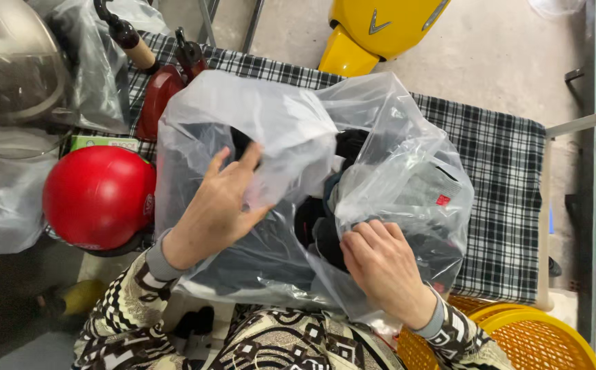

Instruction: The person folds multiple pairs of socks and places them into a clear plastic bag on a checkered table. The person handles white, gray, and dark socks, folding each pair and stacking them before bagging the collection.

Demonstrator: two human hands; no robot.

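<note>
A large clear plastic bag point(380, 116) full of dark clothes point(325, 226) rests on a black-and-white checked cloth point(503, 164). My left hand point(219, 202) lies flat on the bag's left side, fingers spread, pressing the film. My right hand point(380, 264) pinches the plastic near the bag's mouth at the lower middle, fingers curled on the film. Both sleeves have a black-and-white patterned knit.
A red helmet point(98, 197) sits left of the bag, with a grey helmet point(10, 68) in plastic above it. A red object with dark handles point(164, 89) stands behind. A yellow basket point(538, 339) is at the lower right; a yellow scooter front point(380, 27) is beyond the table.
</note>
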